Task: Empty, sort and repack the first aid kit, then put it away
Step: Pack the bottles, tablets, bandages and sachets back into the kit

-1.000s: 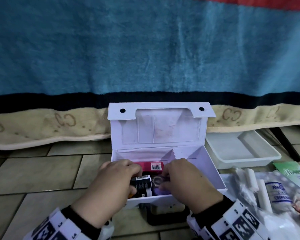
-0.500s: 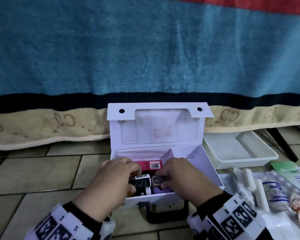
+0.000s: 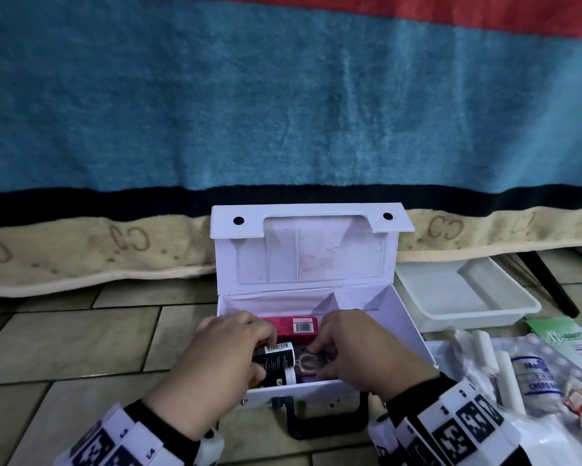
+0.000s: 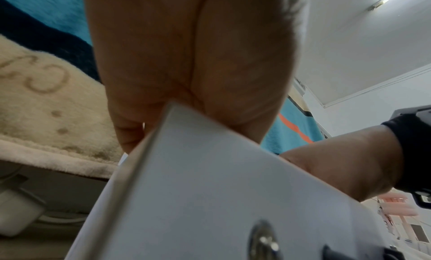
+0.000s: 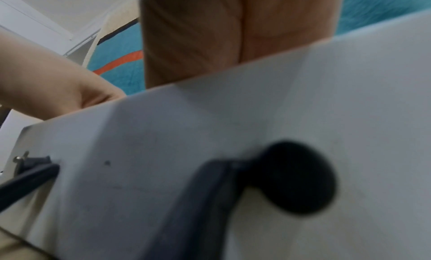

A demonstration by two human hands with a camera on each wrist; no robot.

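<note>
The white first aid box [image 3: 407,317] stands open on the tiled floor, lid upright, black handle [image 3: 330,422] toward me. Inside its left compartment lie a pink carton [image 3: 291,326], a black bottle with a barcode label [image 3: 274,356] and a dark packet with a ring shape [image 3: 308,361]. My left hand [image 3: 229,358] reaches in and curls its fingers round the black bottle. My right hand [image 3: 356,351] pinches the dark packet beside it. Both wrist views show only palm and the box's white front wall [image 4: 210,199] [image 5: 233,135].
An empty white tray [image 3: 464,294] sits to the right of the box. Further right and nearer lie bandage rolls [image 3: 535,375], white tubes [image 3: 484,348], a green leaflet [image 3: 572,341] and plastic-wrapped packs. A blue blanket [image 3: 282,95] hangs over a bed edge behind.
Both hands stay inside the box's left compartment with only small finger shifts; the ringed packet shows more clearly under the right fingers now.
</note>
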